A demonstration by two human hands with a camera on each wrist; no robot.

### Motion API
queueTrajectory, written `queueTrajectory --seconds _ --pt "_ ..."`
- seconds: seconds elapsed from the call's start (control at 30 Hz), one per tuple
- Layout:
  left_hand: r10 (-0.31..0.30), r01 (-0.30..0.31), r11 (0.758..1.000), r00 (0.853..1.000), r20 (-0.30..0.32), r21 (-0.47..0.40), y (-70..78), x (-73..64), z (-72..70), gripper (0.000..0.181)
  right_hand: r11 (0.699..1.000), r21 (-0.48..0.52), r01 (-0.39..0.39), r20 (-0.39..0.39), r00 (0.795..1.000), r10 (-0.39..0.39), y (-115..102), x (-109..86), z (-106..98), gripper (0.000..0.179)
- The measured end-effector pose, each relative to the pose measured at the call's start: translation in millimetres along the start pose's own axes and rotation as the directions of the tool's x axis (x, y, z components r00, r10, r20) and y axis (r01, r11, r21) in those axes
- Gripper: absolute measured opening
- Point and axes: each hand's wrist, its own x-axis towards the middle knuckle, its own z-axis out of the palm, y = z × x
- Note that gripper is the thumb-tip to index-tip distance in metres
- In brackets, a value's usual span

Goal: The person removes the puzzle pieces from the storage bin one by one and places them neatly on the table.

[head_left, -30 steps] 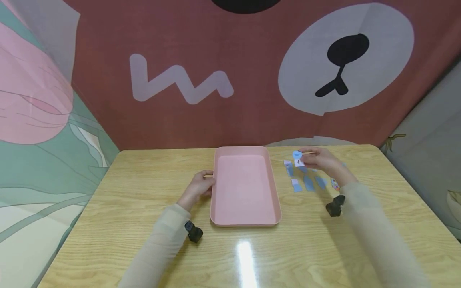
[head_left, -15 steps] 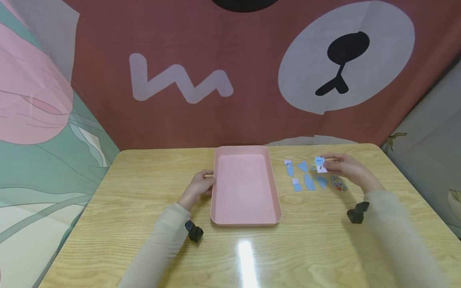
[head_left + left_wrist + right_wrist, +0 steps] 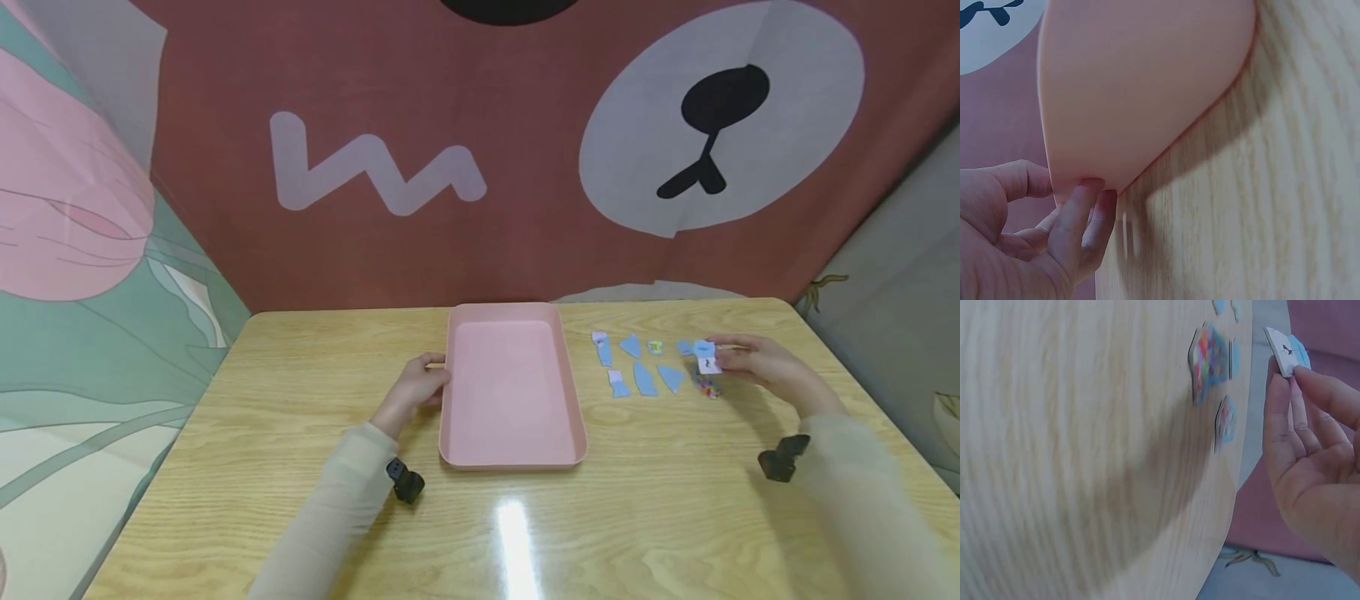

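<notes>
My left hand [image 3: 411, 387] grips the left side of an upright pink tray [image 3: 513, 400]. In the left wrist view its thumb and fingertips touch the tray's wall [image 3: 1141, 87]. Between thumb and fingers my right hand [image 3: 776, 371] pinches a small puzzle piece [image 3: 1286, 353], white and light blue with a dark mark. This piece is held up over the right end of a group of puzzle pieces. Just below it in the head view lies a multicoloured piece [image 3: 707, 387], partly covered. A second colourful piece [image 3: 1225, 424] shows on the table in the right wrist view.
Right of the tray, several flat blue pieces lie apart on the wooden table [image 3: 300, 367], among them a long one [image 3: 643, 379] and a triangular one [image 3: 671, 378]. A small green-and-yellow piece [image 3: 655, 347] lies behind them. A red cloth backdrop [image 3: 517, 242] rises at the far edge.
My right hand has moved rightward over the pieces, carrying the white-and-blue puzzle piece. Blue pieces and the green-and-yellow one are uncovered. My left hand stays on the tray.
</notes>
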Motion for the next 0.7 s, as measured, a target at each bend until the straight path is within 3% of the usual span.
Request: queueTrajectory --seconds 0.33,0.7 --pt "-0.001 0.001 1.000 1.000 0.002 0.010 0.7 -0.7 0.1 0.048 0.999 -0.018 -0.032 -0.015 0.999 0.032 19.8 -15.8 -13.7 0.032" --pt "-0.003 0.003 1.000 1.000 -0.003 0.014 -0.9 0.3 0.2 0.048 0.996 0.052 -0.071 -0.018 0.997 0.072 37.4 -27.2 -22.2 0.028"
